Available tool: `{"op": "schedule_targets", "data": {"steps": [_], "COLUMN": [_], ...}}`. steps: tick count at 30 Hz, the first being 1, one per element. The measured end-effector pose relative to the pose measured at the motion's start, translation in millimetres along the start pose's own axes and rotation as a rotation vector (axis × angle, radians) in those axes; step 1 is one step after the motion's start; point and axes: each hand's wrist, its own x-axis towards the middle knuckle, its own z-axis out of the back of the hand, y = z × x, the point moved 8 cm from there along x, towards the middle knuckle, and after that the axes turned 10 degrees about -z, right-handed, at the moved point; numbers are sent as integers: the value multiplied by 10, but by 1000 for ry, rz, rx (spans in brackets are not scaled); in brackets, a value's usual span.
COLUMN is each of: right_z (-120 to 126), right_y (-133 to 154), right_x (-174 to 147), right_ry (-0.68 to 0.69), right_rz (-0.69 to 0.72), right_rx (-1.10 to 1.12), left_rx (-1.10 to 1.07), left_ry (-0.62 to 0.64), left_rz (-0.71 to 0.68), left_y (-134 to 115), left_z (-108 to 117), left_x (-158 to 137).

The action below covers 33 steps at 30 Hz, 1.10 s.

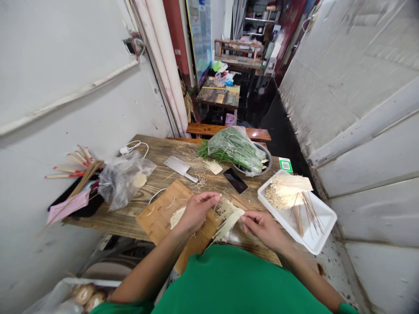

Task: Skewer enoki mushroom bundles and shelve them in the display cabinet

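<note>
A: Largest first: what bears the work?

B: The worktop (137, 218), under both hands. On it, beneath the left hand (196, 211), lies a board (160, 216). Beyond the right hand (263, 226), to its outer side, stands a tray (322, 224).

A: What do the hands hold?

B: A mushroom bunch (229, 218), pale and thin-stemmed, spans the gap between them. The left hand is curled, its fingertips pinching the bunch's upper end. The right hand is closed in a pinch at the lower end. Whether a skewer runs through the bunch cannot be made out.

A: How far along does the work appear?

B: Judged from the tray, part is done: skewered bunches (288, 192) already lie there, sticks pointing toward the person. A loose heap (178, 216) sits on the board by the left wrist, so more seems left.

A: Other items?

B: Beyond the hands: a bowl (266, 163) of greens (234, 150), a phone (235, 180), a cleaver (178, 167). Far out past the left hand: a bag (122, 179) and spare skewers (70, 168).

A: What is unclear?

B: The right fingertips are partly hidden by the bunch, and the bag's contents are blurred.
</note>
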Motion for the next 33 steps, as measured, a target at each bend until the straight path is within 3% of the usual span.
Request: {"op": "schedule_targets", "data": {"steps": [33], "right_z": [-4], "right_y": [3], "right_x": [-58], "right_ry": [5], "right_rz": [11], "right_rx": [0], "left_rx": [-41], "left_ry": [18], "left_rz": [6], "left_y": [6], "left_z": [-40], "left_x": [-44]}}
